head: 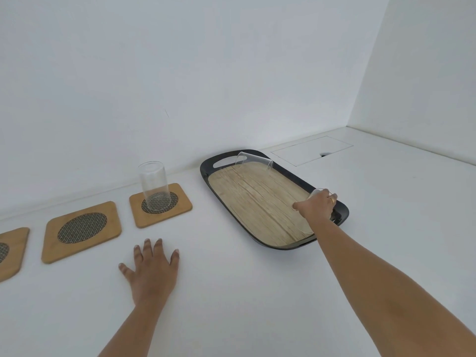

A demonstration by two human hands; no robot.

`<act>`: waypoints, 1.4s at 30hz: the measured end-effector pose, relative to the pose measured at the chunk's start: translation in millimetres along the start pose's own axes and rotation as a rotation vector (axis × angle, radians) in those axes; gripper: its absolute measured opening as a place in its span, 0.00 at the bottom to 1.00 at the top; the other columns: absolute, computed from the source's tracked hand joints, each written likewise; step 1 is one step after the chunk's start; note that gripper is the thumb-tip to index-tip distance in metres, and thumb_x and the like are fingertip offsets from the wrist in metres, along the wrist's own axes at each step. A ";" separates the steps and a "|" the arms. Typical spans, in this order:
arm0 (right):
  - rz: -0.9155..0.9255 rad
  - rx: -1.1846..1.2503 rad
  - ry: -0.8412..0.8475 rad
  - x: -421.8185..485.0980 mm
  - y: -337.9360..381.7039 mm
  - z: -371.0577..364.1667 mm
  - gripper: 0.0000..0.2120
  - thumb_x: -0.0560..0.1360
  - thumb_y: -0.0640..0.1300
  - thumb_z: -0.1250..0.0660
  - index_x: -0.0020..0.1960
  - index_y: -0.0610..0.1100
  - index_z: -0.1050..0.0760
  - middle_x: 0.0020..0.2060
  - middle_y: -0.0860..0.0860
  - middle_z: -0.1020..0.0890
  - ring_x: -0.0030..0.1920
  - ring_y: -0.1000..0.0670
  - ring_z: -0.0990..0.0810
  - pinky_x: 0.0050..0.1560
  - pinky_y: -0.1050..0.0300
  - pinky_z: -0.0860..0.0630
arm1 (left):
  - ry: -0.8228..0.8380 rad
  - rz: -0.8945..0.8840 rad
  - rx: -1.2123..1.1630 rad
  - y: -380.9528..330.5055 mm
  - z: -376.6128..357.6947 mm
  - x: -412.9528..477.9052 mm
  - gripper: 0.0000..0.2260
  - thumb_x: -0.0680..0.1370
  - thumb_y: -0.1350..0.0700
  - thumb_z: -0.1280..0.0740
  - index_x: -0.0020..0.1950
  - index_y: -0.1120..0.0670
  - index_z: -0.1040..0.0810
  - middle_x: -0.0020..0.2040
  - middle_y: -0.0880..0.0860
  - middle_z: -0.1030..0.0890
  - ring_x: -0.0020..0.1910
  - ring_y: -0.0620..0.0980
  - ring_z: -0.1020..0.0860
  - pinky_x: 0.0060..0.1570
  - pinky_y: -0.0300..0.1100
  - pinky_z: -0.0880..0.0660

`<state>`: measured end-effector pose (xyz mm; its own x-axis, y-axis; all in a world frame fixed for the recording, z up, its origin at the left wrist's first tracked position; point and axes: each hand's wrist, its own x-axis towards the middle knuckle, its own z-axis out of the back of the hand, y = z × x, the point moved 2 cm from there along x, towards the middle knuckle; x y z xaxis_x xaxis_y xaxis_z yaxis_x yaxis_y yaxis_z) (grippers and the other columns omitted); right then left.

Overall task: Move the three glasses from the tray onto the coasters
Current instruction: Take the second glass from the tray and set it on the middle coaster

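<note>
Her right hand point(316, 205) wraps a glass point(317, 193) lying on the tray point(260, 244), likely bound for the middle coaster point(82, 231), while the left hand point(152, 270) rests open, flat on the table point(231, 292), seemingly as a brace.

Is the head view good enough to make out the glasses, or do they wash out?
Head view: even, soft light, no glare; glass on the coaster reads clearly, glass lying in the tray is faint, glass under the right hand barely shows; wide-angle bends edges.
</note>
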<state>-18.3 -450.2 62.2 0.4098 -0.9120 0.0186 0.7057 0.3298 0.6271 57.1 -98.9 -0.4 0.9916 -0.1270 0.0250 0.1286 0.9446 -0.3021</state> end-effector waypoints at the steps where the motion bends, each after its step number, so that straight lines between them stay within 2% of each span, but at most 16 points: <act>1: -0.031 -0.018 0.034 2.4 -0.8 0.7 0.40 0.65 0.45 0.26 0.68 0.32 0.41 0.70 0.35 0.38 0.74 0.38 0.48 0.70 0.46 0.38 | 0.001 0.001 0.000 0.1 0.1 -0.2 0.26 0.80 0.42 0.50 0.75 0.52 0.44 0.77 0.53 0.44 0.77 0.54 0.50 0.72 0.64 0.50; 2: -0.075 -0.012 0.064 3.6 -1.9 1.6 0.43 0.65 0.46 0.25 0.70 0.31 0.43 0.71 0.34 0.41 0.74 0.36 0.48 0.71 0.45 0.40 | 0.002 0.002 0.001 -0.1 0.2 -0.5 0.26 0.80 0.42 0.50 0.75 0.52 0.44 0.77 0.53 0.45 0.77 0.54 0.50 0.72 0.64 0.50; 4: -0.173 0.066 0.117 2.4 -4.1 2.8 0.49 0.64 0.47 0.24 0.73 0.32 0.50 0.71 0.33 0.42 0.72 0.36 0.42 0.70 0.43 0.37 | 0.002 0.000 0.005 -0.5 0.4 -1.5 0.26 0.80 0.42 0.50 0.76 0.52 0.45 0.78 0.53 0.45 0.77 0.54 0.50 0.72 0.64 0.50; 6: -0.217 0.135 0.140 0.7 -5.8 2.5 0.54 0.64 0.48 0.24 0.74 0.34 0.58 0.69 0.35 0.37 0.69 0.37 0.36 0.66 0.44 0.33 | 0.003 -0.001 0.006 -1.1 0.7 -2.1 0.26 0.80 0.42 0.50 0.76 0.52 0.45 0.78 0.53 0.45 0.77 0.54 0.50 0.72 0.64 0.50; 8: -0.211 0.126 0.159 -0.1 -5.2 1.0 0.55 0.65 0.49 0.24 0.74 0.34 0.61 0.67 0.37 0.32 0.67 0.38 0.33 0.64 0.44 0.31 | 0.004 -0.001 0.002 -1.4 0.9 -2.6 0.26 0.80 0.43 0.50 0.75 0.52 0.45 0.78 0.53 0.45 0.77 0.54 0.50 0.72 0.64 0.50; 13: -0.177 0.116 0.208 -7.4 3.4 -4.5 0.47 0.63 0.49 0.25 0.70 0.35 0.49 0.63 0.38 0.29 0.63 0.40 0.29 0.58 0.48 0.28 | 0.016 0.002 0.001 -0.9 -0.2 -3.7 0.26 0.80 0.43 0.51 0.76 0.51 0.45 0.78 0.52 0.45 0.77 0.54 0.50 0.72 0.64 0.50; 18: 0.001 0.299 0.114 -17.5 18.2 -15.4 0.43 0.60 0.45 0.22 0.67 0.35 0.41 0.61 0.38 0.29 0.62 0.40 0.29 0.59 0.47 0.28 | 0.020 -0.003 0.003 -1.3 -0.9 -3.9 0.25 0.80 0.43 0.52 0.76 0.51 0.45 0.78 0.52 0.45 0.77 0.54 0.50 0.72 0.63 0.50; 21: 0.104 0.511 0.132 -25.5 28.7 -23.2 0.44 0.62 0.44 0.23 0.71 0.45 0.43 0.60 0.42 0.28 0.60 0.42 0.29 0.55 0.48 0.28 | 0.020 0.001 0.012 -1.5 -0.9 -2.7 0.25 0.80 0.42 0.52 0.76 0.51 0.46 0.78 0.52 0.46 0.77 0.53 0.50 0.73 0.63 0.49; 24: 0.117 0.720 0.275 -36.2 42.1 -29.2 0.44 0.64 0.46 0.24 0.71 0.59 0.46 0.58 0.47 0.28 0.56 0.45 0.26 0.53 0.45 0.23 | 0.009 -0.004 0.021 -2.2 -0.9 -1.7 0.25 0.80 0.42 0.52 0.76 0.51 0.46 0.78 0.52 0.45 0.77 0.53 0.50 0.72 0.63 0.49; 26: 0.139 0.806 0.364 -44.9 52.7 -32.2 0.42 0.65 0.48 0.24 0.70 0.62 0.46 0.58 0.48 0.28 0.55 0.47 0.24 0.51 0.44 0.21 | 0.008 -0.006 0.016 -2.5 -1.4 -1.6 0.25 0.80 0.42 0.52 0.75 0.51 0.45 0.78 0.52 0.45 0.77 0.53 0.50 0.72 0.63 0.49; 29: 0.167 0.966 0.468 -58.3 70.9 -38.3 0.35 0.70 0.52 0.28 0.70 0.54 0.43 0.57 0.45 0.25 0.53 0.46 0.21 0.48 0.48 0.20 | 0.008 -0.007 0.030 -1.7 -2.8 -1.0 0.25 0.80 0.42 0.52 0.76 0.50 0.46 0.78 0.52 0.45 0.77 0.53 0.50 0.72 0.63 0.49; 32: 0.007 1.258 0.651 -73.2 92.5 -42.7 0.28 0.75 0.54 0.36 0.69 0.43 0.38 0.55 0.42 0.25 0.52 0.44 0.22 0.46 0.51 0.20 | 0.001 -0.006 0.044 -1.2 -2.5 -0.1 0.25 0.80 0.42 0.52 0.75 0.50 0.46 0.78 0.52 0.45 0.77 0.53 0.50 0.72 0.63 0.48; 34: -0.050 1.354 0.741 -82.3 104.7 -43.2 0.27 0.75 0.53 0.37 0.68 0.40 0.37 0.53 0.42 0.25 0.48 0.46 0.22 0.42 0.54 0.21 | 0.001 -0.007 0.041 -1.6 -1.9 0.4 0.25 0.80 0.42 0.52 0.76 0.50 0.46 0.78 0.52 0.45 0.77 0.53 0.50 0.72 0.63 0.49; 38: -0.001 1.273 0.871 -98.4 123.4 -44.0 0.29 0.73 0.44 0.32 0.69 0.38 0.38 0.53 0.43 0.26 0.43 0.48 0.22 0.37 0.57 0.22 | 0.003 -0.009 0.030 -2.0 -0.9 0.0 0.25 0.80 0.42 0.52 0.76 0.51 0.46 0.78 0.52 0.46 0.77 0.53 0.51 0.73 0.62 0.50; 40: 0.054 1.138 0.875 -102.4 129.7 -44.3 0.30 0.70 0.41 0.29 0.68 0.38 0.38 0.54 0.42 0.25 0.43 0.46 0.22 0.42 0.51 0.22 | 0.006 -0.011 0.024 -1.6 -0.5 -0.1 0.25 0.80 0.42 0.52 0.76 0.51 0.47 0.78 0.52 0.46 0.77 0.53 0.51 0.73 0.62 0.50; 42: 0.172 0.913 0.805 -102.9 131.9 -46.6 0.31 0.67 0.42 0.26 0.65 0.41 0.35 0.56 0.43 0.23 0.48 0.46 0.21 0.48 0.49 0.22 | 0.008 -0.013 0.021 -1.5 -0.1 -0.5 0.25 0.81 0.43 0.52 0.76 0.51 0.47 0.78 0.52 0.47 0.77 0.53 0.51 0.73 0.62 0.51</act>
<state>59.5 -301.6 106.7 0.9256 -0.3562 -0.1280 0.0763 -0.1557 0.9849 56.4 -100.3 0.0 0.9897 -0.1415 0.0212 0.1417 0.9490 -0.2816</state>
